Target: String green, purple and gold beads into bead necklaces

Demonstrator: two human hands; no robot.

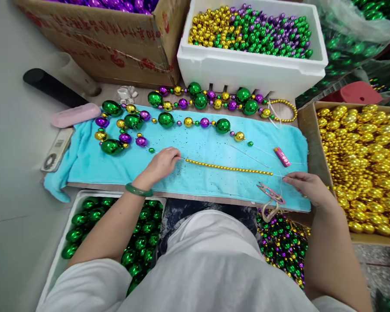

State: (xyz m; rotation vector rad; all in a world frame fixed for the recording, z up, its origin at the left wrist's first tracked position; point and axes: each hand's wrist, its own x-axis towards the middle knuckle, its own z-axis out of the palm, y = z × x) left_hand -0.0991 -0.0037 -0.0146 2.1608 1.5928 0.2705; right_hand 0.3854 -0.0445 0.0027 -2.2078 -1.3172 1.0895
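A strand of small gold beads [229, 167] is stretched above a blue towel [201, 184]. My left hand [164, 164], with a green bangle at the wrist, pinches the string at the strand's left end. At the other end my right hand [307, 186] pinches the string just past the last bead. Large green, purple and gold beads [165, 120] lie threaded on the towel behind the strand, curling at the left. Pink-handled snips [271, 193] lie near my right hand, and a small pink packet [282, 157] sits behind it.
A finished-looking bead strand [200, 101] lies behind the towel. Farther back stand a cardboard box [117, 47] and a white foam box [247, 69] of beads. A box of gold beads [315, 143] is at right; a tray of green balls [65, 247] is at lower left.
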